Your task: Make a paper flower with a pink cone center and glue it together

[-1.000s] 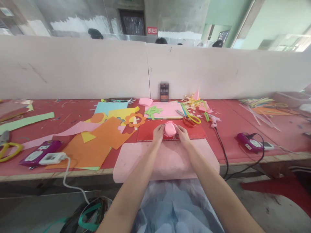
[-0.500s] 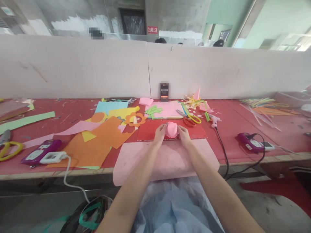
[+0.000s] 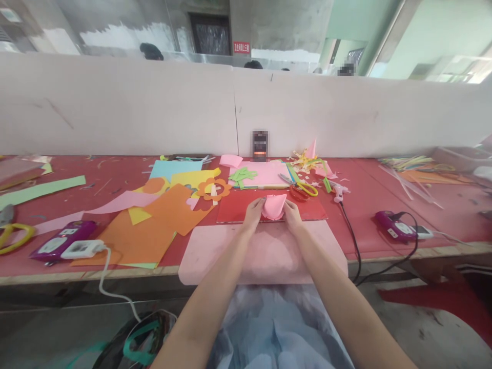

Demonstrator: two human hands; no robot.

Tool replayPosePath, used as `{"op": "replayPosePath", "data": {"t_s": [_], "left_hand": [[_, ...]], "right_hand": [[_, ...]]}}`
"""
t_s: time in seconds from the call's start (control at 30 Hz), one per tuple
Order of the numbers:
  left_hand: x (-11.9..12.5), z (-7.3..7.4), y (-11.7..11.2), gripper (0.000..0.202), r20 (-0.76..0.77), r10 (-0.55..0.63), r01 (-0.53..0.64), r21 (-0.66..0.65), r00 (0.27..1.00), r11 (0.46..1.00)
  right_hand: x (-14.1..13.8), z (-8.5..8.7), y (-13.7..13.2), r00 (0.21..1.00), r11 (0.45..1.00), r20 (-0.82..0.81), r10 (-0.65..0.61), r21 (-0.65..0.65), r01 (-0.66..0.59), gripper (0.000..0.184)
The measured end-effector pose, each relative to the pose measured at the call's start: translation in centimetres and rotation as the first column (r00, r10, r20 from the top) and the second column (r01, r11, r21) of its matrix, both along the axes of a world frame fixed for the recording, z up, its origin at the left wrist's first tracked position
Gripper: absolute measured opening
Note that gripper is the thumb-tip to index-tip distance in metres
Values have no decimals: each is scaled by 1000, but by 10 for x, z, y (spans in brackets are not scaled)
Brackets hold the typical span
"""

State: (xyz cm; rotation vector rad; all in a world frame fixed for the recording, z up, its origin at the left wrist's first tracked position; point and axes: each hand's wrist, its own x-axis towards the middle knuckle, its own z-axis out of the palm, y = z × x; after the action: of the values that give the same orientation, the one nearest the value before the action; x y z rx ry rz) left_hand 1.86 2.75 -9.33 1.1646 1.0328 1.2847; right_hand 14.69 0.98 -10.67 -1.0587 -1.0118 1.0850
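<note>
A pink paper cone with a frilled lower edge is held between my two hands, its pointed tip leaning up and to the right. My left hand grips its left edge with the fingers closed. On the other side, my right hand pinches the right edge. Beneath them lies a red board, and nearer to me a pale pink mat overhangs the table edge. Just beyond the hands are green paper cutouts on a stack of pink paper.
Yellow-handled scissors and a pink glue gun with a black cord lie to the right. Orange paper sheets and an orange flower cutout spread leftward. Purple power strips sit on both sides. A white partition stands behind.
The pink paper cone has been turned in my hands; its pointed tip now shows at the upper right, where a rounded shape faced me before. Both hands stay in nearly the same place.
</note>
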Motion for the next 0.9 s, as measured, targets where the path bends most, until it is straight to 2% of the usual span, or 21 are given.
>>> {"op": "replayPosePath", "data": {"t_s": [0.37, 0.53, 0.77, 0.9], "left_hand": [[-1, 2, -2, 25, 11, 7, -7, 6, 1000, 1000], [-2, 2, -1, 27, -10, 22, -22, -10, 1000, 1000], [-3, 5, -5, 28, 2, -53, 53, 3, 999, 999], [-2, 4, -4, 29, 21, -49, 50, -18, 999, 999]], "right_hand": [[0, 0, 2, 999, 1000, 48, -23, -10, 24, 39], [-4, 8, -4, 1000, 1000, -4, 28, 10, -28, 38], [-5, 17, -11, 991, 991, 72, 111, 61, -115, 37], [-4, 17, -11, 991, 991, 27, 130, 21, -131, 36]]}}
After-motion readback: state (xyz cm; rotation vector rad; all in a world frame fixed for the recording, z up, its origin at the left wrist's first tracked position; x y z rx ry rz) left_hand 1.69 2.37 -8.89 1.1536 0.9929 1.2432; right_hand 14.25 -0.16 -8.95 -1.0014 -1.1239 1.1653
